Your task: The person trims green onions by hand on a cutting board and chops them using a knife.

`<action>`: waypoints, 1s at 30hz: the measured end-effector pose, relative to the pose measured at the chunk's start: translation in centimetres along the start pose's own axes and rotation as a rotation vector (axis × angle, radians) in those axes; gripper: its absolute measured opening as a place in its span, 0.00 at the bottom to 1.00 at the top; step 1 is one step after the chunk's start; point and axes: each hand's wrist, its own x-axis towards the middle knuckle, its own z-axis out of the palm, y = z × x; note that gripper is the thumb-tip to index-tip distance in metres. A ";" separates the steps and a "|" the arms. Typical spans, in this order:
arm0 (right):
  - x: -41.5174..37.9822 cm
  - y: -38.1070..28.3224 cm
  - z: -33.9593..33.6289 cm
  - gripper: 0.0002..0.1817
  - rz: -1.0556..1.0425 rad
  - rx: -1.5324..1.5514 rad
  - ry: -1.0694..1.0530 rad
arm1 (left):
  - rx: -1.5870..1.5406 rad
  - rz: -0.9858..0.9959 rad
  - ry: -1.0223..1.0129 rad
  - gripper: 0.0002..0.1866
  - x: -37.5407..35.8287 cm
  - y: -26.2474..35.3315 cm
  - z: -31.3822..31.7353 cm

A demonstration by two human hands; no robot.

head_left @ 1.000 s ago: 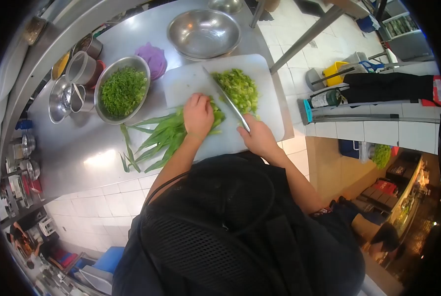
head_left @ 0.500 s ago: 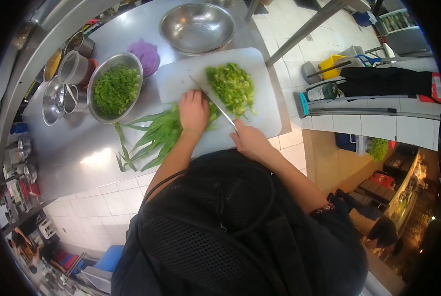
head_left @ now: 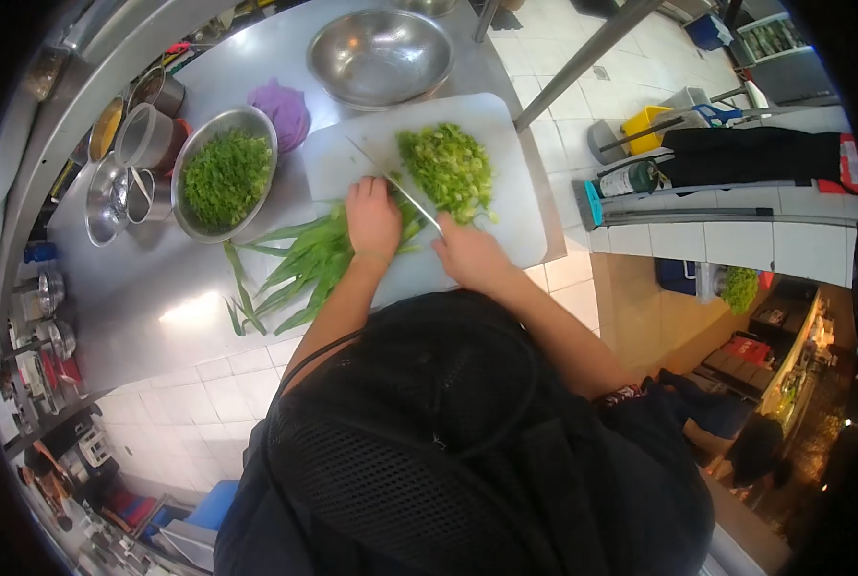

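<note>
The right hand (head_left: 474, 253) grips a long, silver metal knife (head_left: 408, 197); the left hand (head_left: 373, 218) closes over long, green leafy stalks (head_left: 304, 254) lying partly on a white, rectangular plastic cutting board (head_left: 517, 206), near a chopped green heap (head_left: 445, 171).

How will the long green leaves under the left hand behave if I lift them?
Probably floppy: the green leaves look thin, and their tips bend and splay loosely across the table. They're likely light, being flat blades. They may separate when lifted, since the ends fan apart beyond the left hand.
</note>
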 end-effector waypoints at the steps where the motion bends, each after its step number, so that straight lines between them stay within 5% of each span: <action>1: 0.1 -1.2 -1.6 0.17 -0.022 -0.009 -0.026 | 0.004 0.012 -0.007 0.09 -0.3 -0.2 0.0; 14: -5.9 -6.0 -7.6 0.16 -0.017 -0.108 -0.160 | -0.010 -0.019 0.002 0.09 -0.4 -0.2 0.4; 23: 0.5 0.1 1.7 0.17 -0.105 0.060 0.059 | 0.030 -0.004 0.011 0.11 -0.2 -0.4 0.6; 30: -2.9 -3.9 -5.5 0.19 -0.025 -0.015 -0.134 | -0.016 -0.060 -0.016 0.11 -0.4 -0.2 0.2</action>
